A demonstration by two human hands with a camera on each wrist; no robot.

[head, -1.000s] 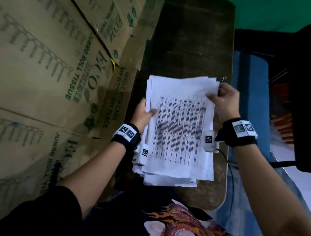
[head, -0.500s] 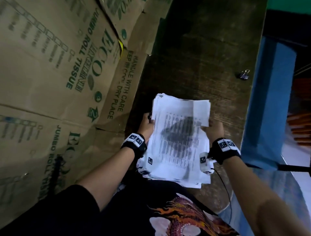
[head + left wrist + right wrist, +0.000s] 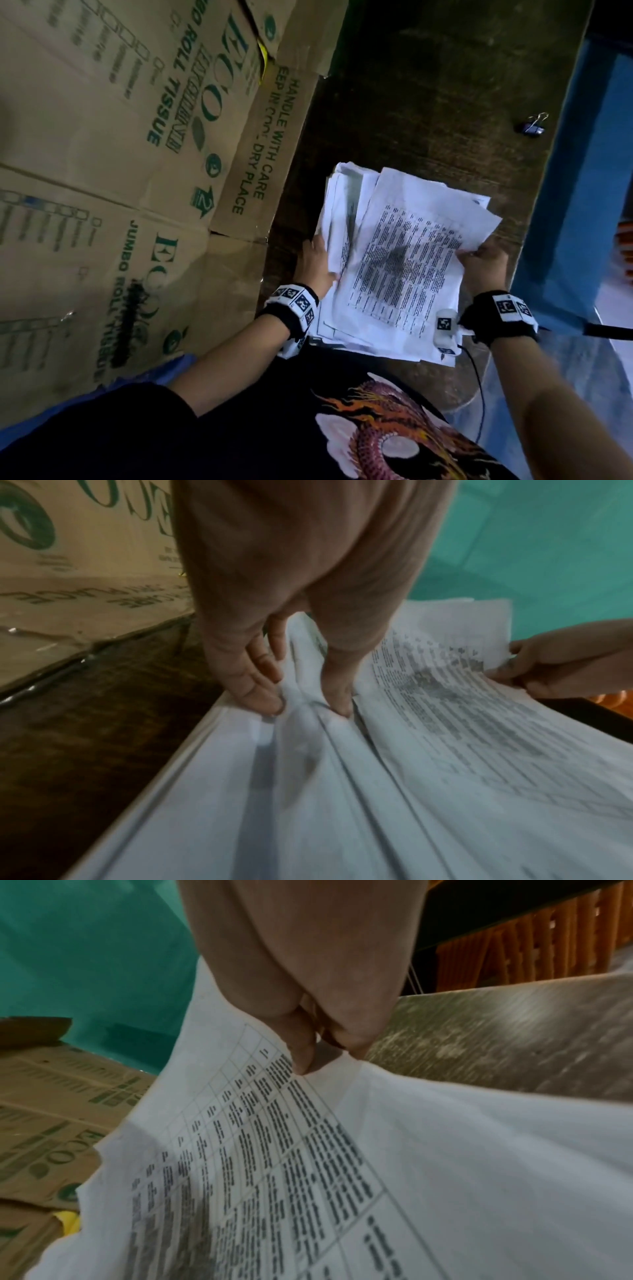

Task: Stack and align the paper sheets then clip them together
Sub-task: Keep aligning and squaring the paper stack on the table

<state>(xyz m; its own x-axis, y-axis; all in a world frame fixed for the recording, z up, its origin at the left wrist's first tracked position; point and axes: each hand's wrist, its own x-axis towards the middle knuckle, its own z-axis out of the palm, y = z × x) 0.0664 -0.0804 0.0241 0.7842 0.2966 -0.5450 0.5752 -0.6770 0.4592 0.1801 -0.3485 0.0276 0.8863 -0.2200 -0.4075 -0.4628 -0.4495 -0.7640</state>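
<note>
A loose stack of white printed paper sheets (image 3: 394, 260) lies fanned out of line on the dark wooden table (image 3: 428, 96). My left hand (image 3: 317, 262) pinches the stack's left edge, thumb on top and fingers (image 3: 260, 693) beneath the sheets (image 3: 342, 791). My right hand (image 3: 483, 263) pinches the right edge of the upper printed sheets (image 3: 274, 1164), which curve upward; its thumb (image 3: 301, 1053) lies on the print. A small black binder clip (image 3: 533, 125) sits apart near the table's far right edge.
Flattened cardboard boxes (image 3: 120, 171) with green print cover the whole left side and overlap the table's left edge. A blue surface (image 3: 582, 205) drops off past the table's right edge. A black cable (image 3: 479, 383) runs down from my right wrist.
The stack came down and toward me, off the binder clip's spot, which now shows. The sheets have since fanned apart, and my right hand shifted right to the upper sheets' edge.
</note>
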